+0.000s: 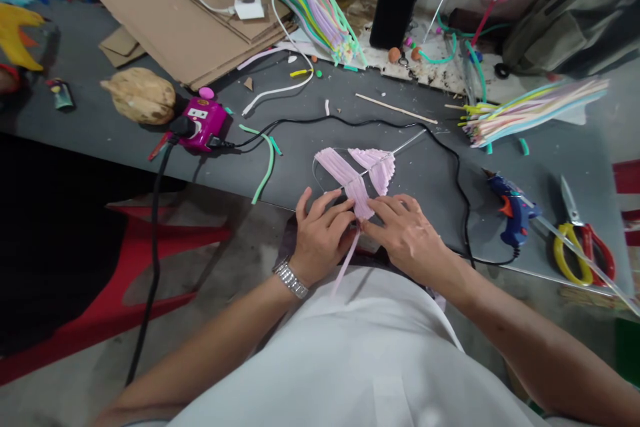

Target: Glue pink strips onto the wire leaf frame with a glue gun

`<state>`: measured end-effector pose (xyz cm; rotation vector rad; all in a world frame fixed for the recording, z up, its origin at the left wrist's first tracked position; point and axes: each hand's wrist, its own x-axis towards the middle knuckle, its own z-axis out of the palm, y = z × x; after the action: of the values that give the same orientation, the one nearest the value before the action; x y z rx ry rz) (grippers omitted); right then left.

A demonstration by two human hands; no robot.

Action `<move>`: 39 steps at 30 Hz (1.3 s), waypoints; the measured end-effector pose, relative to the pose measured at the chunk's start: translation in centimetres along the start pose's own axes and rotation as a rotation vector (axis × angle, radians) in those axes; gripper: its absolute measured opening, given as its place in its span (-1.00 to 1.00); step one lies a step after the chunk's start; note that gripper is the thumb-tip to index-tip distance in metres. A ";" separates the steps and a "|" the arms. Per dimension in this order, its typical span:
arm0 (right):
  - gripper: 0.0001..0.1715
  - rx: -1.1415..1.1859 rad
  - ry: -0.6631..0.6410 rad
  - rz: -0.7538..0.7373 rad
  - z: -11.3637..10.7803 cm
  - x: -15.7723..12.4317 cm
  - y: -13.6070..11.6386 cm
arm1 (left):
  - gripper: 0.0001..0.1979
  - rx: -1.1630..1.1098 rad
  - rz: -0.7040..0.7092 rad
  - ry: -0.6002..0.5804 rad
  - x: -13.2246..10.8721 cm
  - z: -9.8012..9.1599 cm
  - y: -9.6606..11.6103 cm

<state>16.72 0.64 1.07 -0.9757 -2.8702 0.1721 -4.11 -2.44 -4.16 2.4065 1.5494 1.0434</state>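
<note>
At the table's front edge lies a pale pink piece made of pipe cleaners (pixel 344 172) set side by side in a wide band. My left hand (pixel 323 233), a metal watch on its wrist, pinches the band's lower end from the left. From the other side my right hand (pixel 407 233) grips the same end with thumb and fingers. One loose pink pipe cleaner (pixel 346 261) hangs down between my hands toward my shirt. Beyond the band, a pleated pink fan shape (pixel 376 165) sits on a thin rod (pixel 410 141). A thin wire loop (pixel 315 170) curves out on the left.
A blue glue gun (pixel 515 210) and scissors (pixel 575 240) lie at right. A black cord (pixel 380 123) crosses the table from a purple power socket (pixel 205 121). Pipe-cleaner bundles (pixel 535 110), cardboard (pixel 190 20) and a brown lumpy object (pixel 143 95) lie farther back.
</note>
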 end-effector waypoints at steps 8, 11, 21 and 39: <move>-0.55 0.056 0.024 -0.012 0.7 -0.3 0.9 | -0.95 0.012 0.022 -0.009 -0.6 0.2 -0.3; -0.55 0.068 0.015 -0.013 0.8 -0.3 1.0 | -0.94 -0.008 0.022 0.006 -0.7 0.4 -0.3; -0.48 0.104 0.050 0.006 1.4 -0.8 1.3 | -0.97 0.024 0.021 0.056 -0.1 0.5 0.0; -0.43 0.169 0.056 0.028 1.4 -1.0 1.5 | -0.94 -0.002 0.033 0.026 0.2 0.1 0.3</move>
<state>18.20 1.13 -0.56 -0.9726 -2.7393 0.3771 -3.76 -2.37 -4.01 2.4351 1.5204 1.0866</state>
